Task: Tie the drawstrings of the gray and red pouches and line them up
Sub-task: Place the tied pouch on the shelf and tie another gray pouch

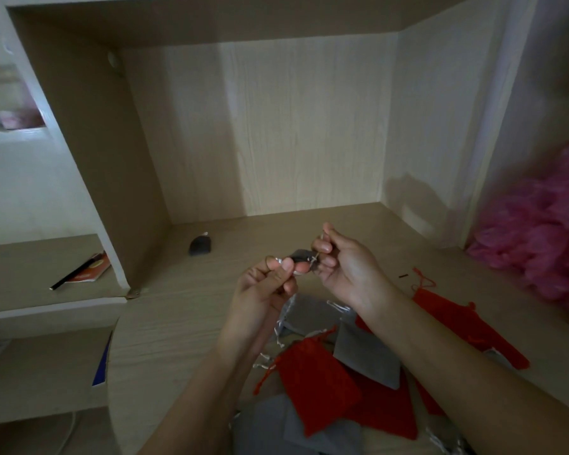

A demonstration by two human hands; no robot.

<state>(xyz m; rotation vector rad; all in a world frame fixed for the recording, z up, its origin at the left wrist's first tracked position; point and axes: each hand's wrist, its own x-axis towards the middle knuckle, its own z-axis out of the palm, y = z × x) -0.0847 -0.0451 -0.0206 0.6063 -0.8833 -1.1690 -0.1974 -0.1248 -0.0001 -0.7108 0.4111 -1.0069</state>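
Observation:
I hold a small gray pouch (301, 256) up above the desk between both hands. My left hand (266, 287) pinches a silver drawstring end at the pouch's left side. My right hand (345, 262) pinches the other silver string at its right side, fingers closed on it. Most of the pouch is hidden by my fingers. Below my hands lies a loose heap: a red pouch (319, 372), a gray pouch (365, 356), another red pouch (467, 326) under my right forearm, and more gray pouches (276, 425) near the bottom edge. One gray pouch (200, 246) lies alone at the back left.
The wooden desk (178, 323) sits in an alcove with a back wall and side panels. A pink fluffy fabric (546, 231) fills the right side. A pencil and an orange booklet (86, 270) lie on the left shelf. A small dark bit (402, 276) lies near a red string.

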